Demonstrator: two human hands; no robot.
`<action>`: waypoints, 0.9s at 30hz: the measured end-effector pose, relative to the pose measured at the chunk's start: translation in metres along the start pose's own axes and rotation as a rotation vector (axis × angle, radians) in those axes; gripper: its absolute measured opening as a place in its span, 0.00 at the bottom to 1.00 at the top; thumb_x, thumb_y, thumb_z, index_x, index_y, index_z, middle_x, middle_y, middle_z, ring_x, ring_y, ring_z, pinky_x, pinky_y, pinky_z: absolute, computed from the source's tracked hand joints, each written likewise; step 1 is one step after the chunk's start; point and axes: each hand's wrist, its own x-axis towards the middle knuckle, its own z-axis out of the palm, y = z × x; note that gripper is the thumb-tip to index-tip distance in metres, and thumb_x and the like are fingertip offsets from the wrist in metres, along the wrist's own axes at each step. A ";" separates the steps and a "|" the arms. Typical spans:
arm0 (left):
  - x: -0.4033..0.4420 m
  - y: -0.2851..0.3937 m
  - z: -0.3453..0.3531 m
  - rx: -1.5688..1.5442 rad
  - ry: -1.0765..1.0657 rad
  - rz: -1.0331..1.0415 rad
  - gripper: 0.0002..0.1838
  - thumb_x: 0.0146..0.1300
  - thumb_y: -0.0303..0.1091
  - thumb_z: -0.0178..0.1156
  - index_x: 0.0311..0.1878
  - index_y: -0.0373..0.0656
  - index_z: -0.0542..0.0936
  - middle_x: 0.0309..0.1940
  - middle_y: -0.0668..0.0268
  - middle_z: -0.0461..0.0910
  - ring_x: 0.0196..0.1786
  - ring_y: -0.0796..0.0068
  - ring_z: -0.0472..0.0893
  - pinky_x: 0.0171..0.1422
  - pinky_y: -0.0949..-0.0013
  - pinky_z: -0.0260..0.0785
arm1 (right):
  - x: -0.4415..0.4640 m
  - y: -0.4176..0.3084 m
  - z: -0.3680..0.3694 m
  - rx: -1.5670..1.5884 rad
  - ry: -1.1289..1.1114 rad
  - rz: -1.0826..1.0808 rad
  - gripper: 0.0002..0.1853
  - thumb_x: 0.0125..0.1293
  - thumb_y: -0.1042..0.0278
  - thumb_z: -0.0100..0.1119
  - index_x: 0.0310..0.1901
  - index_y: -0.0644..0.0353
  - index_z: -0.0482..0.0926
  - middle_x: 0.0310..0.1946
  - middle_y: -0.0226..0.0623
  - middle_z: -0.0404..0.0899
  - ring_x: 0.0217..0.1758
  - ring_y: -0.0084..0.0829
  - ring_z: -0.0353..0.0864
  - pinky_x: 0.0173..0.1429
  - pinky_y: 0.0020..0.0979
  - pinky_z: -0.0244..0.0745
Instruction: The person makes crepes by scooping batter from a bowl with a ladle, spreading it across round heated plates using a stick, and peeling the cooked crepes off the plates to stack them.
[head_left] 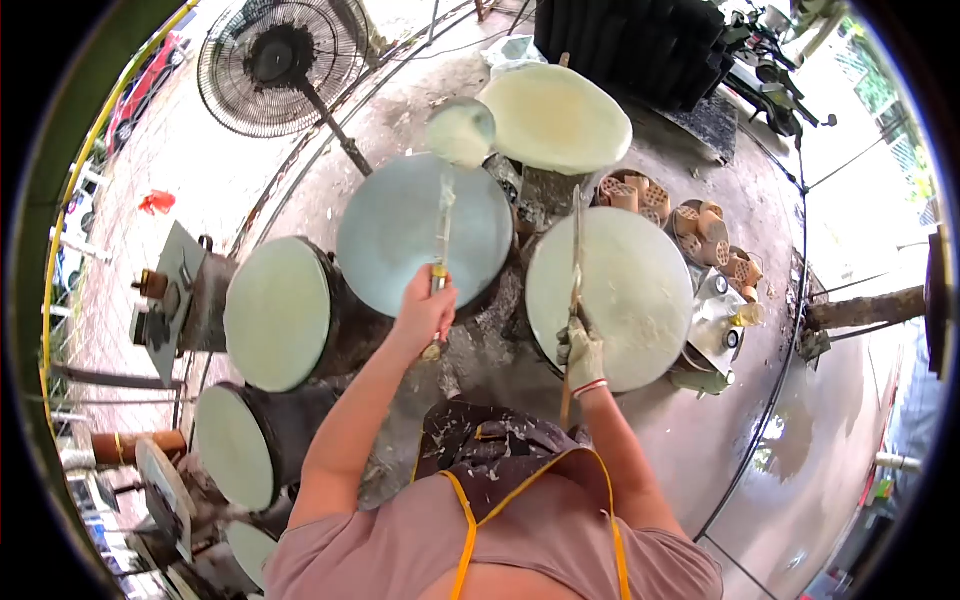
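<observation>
The left hand's (pixel 425 318) fingers close around the ladle (pixel 445 205), its round bowl toward twelve o'clock. The gloved right hand's (pixel 583 357) fingers curl around a slim stick (pixel 577 245), beside the powdery-pale round surface (pixel 640 290) at one o'clock.

The fan (pixel 278 58) stands behind-left of the pan (pixel 405 235); cylinders (pixel 714 226) lie right, support unclear.

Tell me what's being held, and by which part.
The left hand holds a ladle by its handle, near the end; the gloved right hand holds a long stick toward its near end.
</observation>
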 end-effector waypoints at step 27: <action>0.114 -0.023 -0.228 1.378 0.198 0.084 0.22 0.60 0.26 0.50 0.59 0.43 0.64 0.42 0.49 0.72 0.42 0.47 0.76 0.44 0.50 0.67 | 0.070 0.028 0.250 -0.373 0.071 0.180 0.18 0.63 0.58 0.55 0.49 0.60 0.80 0.24 0.32 0.77 0.30 0.27 0.77 0.37 0.25 0.71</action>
